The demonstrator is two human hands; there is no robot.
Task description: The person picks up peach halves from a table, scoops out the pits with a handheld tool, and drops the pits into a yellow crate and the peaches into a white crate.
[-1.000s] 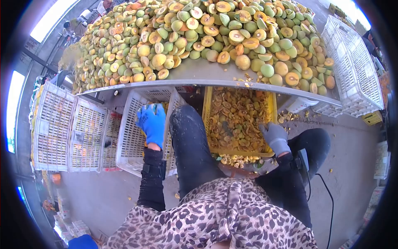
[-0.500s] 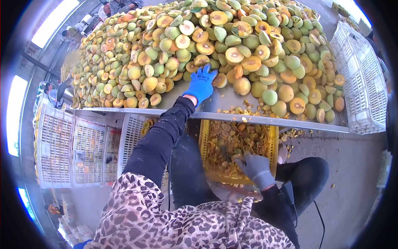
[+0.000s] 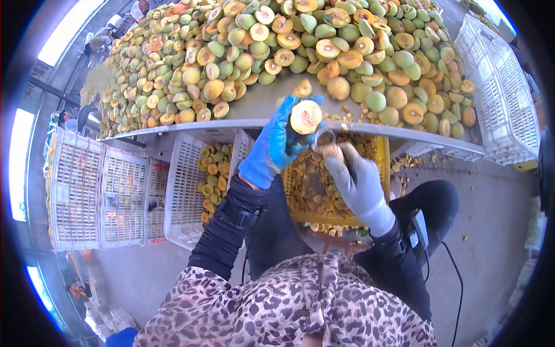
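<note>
While left hand point(image 3: 272, 151) grips peach half point(image 3: 306, 117) | yellow crate point(image 3: 378, 151): pits | white crate point(image 3: 182, 191): halves

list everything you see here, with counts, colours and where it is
halved peach: one, yellow-orange cut face, in the blue-gloved left hand
small metal pitting tool: one, silver, at the grey-gloved right hand
piled peach halves: many, green and orange, on the grey metal table
yellow plastic crate: one, under the table edge, holding scraps
white plastic crates: several, left and far right
left hand: blue glove
right hand: grey glove
</note>
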